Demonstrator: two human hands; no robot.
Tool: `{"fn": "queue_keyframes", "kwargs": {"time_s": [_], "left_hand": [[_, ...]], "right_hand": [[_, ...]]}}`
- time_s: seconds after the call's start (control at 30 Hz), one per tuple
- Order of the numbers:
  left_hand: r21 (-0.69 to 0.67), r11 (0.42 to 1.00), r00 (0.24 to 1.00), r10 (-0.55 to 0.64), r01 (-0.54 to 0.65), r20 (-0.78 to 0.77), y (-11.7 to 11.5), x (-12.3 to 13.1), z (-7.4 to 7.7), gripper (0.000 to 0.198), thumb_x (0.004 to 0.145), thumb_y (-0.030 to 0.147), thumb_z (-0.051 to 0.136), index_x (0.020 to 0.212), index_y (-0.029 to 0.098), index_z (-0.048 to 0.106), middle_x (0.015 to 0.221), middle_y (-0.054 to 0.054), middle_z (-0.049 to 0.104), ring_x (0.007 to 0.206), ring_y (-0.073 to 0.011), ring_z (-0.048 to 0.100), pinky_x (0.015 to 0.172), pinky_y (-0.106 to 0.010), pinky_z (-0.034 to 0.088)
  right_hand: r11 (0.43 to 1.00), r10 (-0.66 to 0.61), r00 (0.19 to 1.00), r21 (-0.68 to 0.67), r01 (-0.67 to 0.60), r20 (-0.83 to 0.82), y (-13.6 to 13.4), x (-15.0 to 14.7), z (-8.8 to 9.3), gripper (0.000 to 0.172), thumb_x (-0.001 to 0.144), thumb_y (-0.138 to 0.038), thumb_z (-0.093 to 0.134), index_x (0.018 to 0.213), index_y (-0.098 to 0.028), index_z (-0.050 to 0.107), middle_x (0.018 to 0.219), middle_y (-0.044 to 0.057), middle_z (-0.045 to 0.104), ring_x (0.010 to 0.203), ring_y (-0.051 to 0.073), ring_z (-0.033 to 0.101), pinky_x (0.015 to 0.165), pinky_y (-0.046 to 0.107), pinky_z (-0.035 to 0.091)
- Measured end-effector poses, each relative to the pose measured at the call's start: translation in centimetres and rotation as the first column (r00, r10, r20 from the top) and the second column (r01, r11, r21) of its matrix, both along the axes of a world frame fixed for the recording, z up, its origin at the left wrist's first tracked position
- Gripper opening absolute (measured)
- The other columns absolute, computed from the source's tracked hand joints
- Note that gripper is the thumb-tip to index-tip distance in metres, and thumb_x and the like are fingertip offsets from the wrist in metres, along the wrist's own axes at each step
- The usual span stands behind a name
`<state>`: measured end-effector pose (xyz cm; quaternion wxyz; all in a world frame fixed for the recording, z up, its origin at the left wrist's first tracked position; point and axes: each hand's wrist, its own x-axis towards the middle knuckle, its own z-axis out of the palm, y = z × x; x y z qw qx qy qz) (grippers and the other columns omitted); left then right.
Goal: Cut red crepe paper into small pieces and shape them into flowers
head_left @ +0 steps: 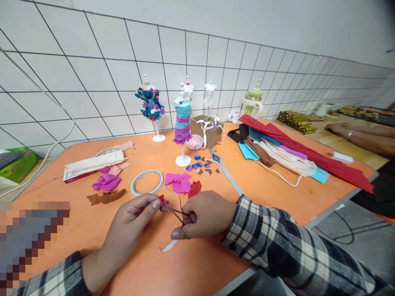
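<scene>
Scissors (right hand) lie crosswise, tips toward scrap.

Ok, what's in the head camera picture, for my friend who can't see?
The left hand pinches a tiny red paper piece while the right hand holds small scissors to it, over an orange table. Little dress forms in paper dresses stand behind.

smooth matt orange desk | thin grey metal scissors | small red paper bit | glossy white wall tiles
</scene>
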<state>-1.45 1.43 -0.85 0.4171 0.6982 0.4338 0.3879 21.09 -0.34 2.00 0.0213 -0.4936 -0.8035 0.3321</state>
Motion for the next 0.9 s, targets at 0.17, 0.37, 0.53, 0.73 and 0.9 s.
{"fn": "queue_keyframes", "kwargs": {"time_s": [0.17,0.37,0.53,0.73,0.9], "left_hand": [[0.060,0.998,0.999,0.012,-0.009,-0.050,-0.16,0.20,0.37,0.022,0.087,0.039,0.064,0.077,0.023,0.074,0.076,-0.002,0.077,0.074,-0.0188,0.071,0.073,-0.024,0.057],[0.121,0.992,0.993,0.032,-0.018,-0.110,-0.41,0.55,0.90,0.023,0.086,0.039,0.063,0.076,0.023,0.075,0.073,-0.001,0.077,0.070,-0.0184,0.071,0.071,-0.024,0.058],[0.169,0.986,0.989,0.037,-0.013,-0.141,-0.38,0.63,0.84,0.022,0.087,0.038,0.063,0.077,0.023,0.076,0.074,0.000,0.078,0.070,-0.0166,0.072,0.070,-0.021,0.057],[0.156,0.988,0.994,0.019,-0.002,-0.108,-0.37,0.58,0.81,0.022,0.088,0.038,0.063,0.077,0.023,0.075,0.074,0.000,0.078,0.070,-0.0167,0.072,0.069,-0.021,0.058],[0.145,0.989,0.995,0.011,0.004,-0.103,-0.50,0.44,0.63,0.021,0.088,0.038,0.064,0.079,0.023,0.075,0.077,-0.001,0.079,0.072,-0.0169,0.073,0.070,-0.021,0.058]], "right_hand": [[1.000,-0.024,1.000,0.008,0.024,0.013,-0.09,-0.11,0.14,0.052,0.081,-0.072,0.060,0.074,-0.021,0.067,0.067,-0.003,0.062,0.062,0.011,0.050,0.056,0.025,0.029],[1.000,-0.018,0.999,0.005,0.018,0.046,-0.19,-0.23,0.32,0.055,0.082,-0.074,0.056,0.073,-0.021,0.067,0.067,-0.002,0.062,0.061,0.011,0.050,0.056,0.026,0.028],[1.000,-0.012,1.000,0.014,0.012,0.026,-0.20,-0.18,0.22,0.057,0.082,-0.076,0.055,0.072,-0.020,0.065,0.066,-0.002,0.060,0.061,0.011,0.049,0.056,0.026,0.028],[1.000,-0.011,0.999,0.000,0.011,0.039,-0.37,-0.29,0.28,0.063,0.084,-0.078,0.050,0.066,-0.019,0.060,0.060,-0.002,0.052,0.060,0.011,0.046,0.057,0.027,0.026],[0.999,-0.018,1.000,-0.050,0.017,-0.016,-0.29,-0.33,0.31,0.064,0.080,-0.083,0.051,0.072,-0.020,0.064,0.063,-0.003,0.055,0.062,0.011,0.047,0.057,0.026,0.027]]}}
